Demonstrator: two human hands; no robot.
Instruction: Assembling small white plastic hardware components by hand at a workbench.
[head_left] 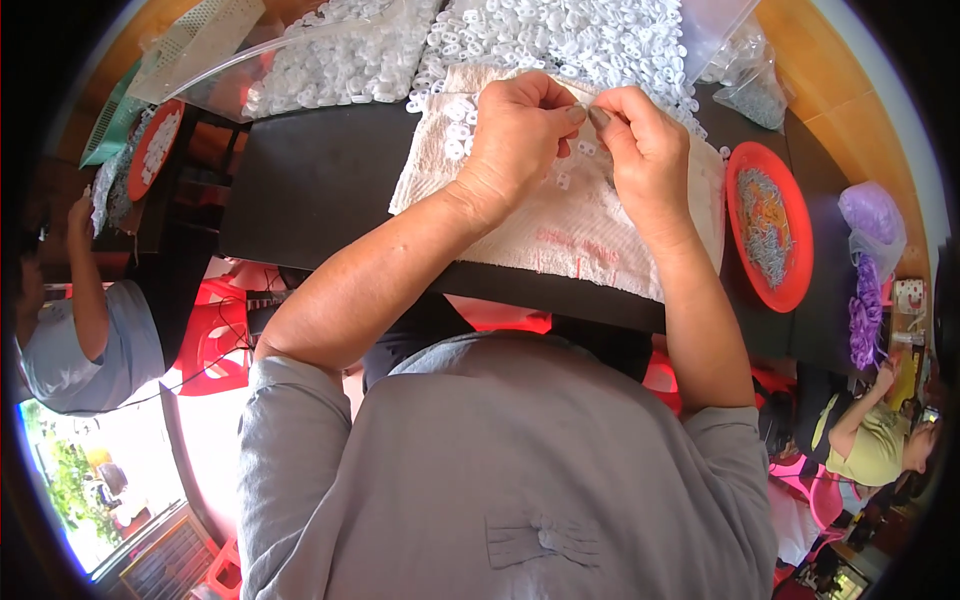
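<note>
My left hand (522, 140) and my right hand (645, 150) meet above a white towel (470, 235) spread on the dark table. Thumb and fingertips of each are pinched close together, almost touching the other's. Whatever they hold is too small to make out. A few small white plastic pieces with holes (458, 130) lie on the towel beside my left wrist. Beyond the fingers, a large heap of similar white pieces (560, 35) spreads across the far side. To the right of my right hand sits a red plate (803, 225) of thin silvery metal bits.
Clear plastic bags (755, 95) lie at the far right and far left. Purple ribbon-like bundles (865, 310) are at the right edge. Another red plate (140, 185) holds white pieces at left. Two other people (90, 330) sit at the sides.
</note>
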